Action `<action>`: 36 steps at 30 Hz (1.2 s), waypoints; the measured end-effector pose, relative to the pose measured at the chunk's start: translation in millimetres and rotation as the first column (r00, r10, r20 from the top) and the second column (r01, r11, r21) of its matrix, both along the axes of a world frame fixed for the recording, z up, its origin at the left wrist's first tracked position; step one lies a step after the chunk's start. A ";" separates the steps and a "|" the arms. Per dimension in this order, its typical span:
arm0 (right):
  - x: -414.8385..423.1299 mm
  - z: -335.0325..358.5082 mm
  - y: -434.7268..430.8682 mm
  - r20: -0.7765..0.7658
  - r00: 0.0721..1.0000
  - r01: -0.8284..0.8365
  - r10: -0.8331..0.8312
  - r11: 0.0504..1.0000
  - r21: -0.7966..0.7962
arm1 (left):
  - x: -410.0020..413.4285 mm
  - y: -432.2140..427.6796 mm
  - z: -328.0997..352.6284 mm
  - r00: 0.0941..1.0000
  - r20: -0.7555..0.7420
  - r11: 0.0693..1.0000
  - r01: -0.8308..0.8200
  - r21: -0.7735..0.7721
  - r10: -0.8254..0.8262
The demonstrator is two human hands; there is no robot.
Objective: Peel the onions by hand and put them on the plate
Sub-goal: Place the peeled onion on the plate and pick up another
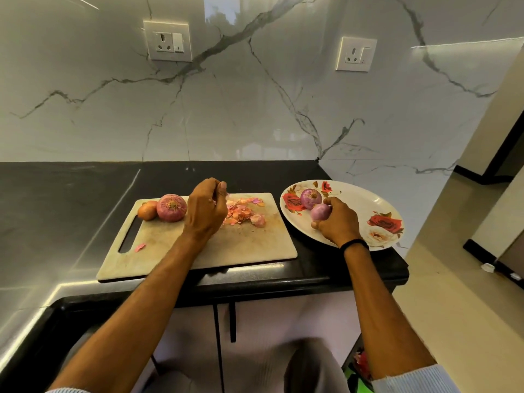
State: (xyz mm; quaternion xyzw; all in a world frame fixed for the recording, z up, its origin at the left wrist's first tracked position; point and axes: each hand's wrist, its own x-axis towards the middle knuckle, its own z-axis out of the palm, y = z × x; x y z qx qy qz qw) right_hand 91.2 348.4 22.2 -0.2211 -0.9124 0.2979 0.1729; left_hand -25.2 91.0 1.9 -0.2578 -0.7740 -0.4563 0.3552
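2 unpeeled onions at left end of cutting board (158, 251): small brown onion (147, 210) touching large red onion (171, 207). Probably firm, light, prone to rolling; dry skin brittle, best pinched at root tuft and torn downward. Left hand (205, 211) mid-board, fingers curled above peel scraps (243, 212); cannot tell whether pinching a flake. Further right, flowered plate (368, 205) close to counter corner, holding 1 peeled onion (311, 198). Right hand (337, 222) gripping 2nd peeled onion (321, 212) low over plate, just beside the 1st. Peeled flesh likely slick: cup, not squeeze. Nothing between board and plate; plate near edge, so tipping risk.
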 end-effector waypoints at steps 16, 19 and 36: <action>6.2 9.5 8.3 0.103 0.995 -0.002 -0.006 0.997 0.078 | -9.1 -0.6 -0.8 0.999 -0.021 0.999 -0.033 0.009 0.033; 9.9 15.5 4.2 0.037 0.999 0.033 -0.036 0.996 0.080 | -9.2 -1.4 -0.5 0.999 -0.025 0.999 -0.045 0.016 0.045; -28.8 17.3 -87.8 -0.133 0.956 -0.267 0.263 0.964 -0.012 | -5.8 -31.7 16.5 0.987 -0.078 0.932 -0.108 0.345 0.143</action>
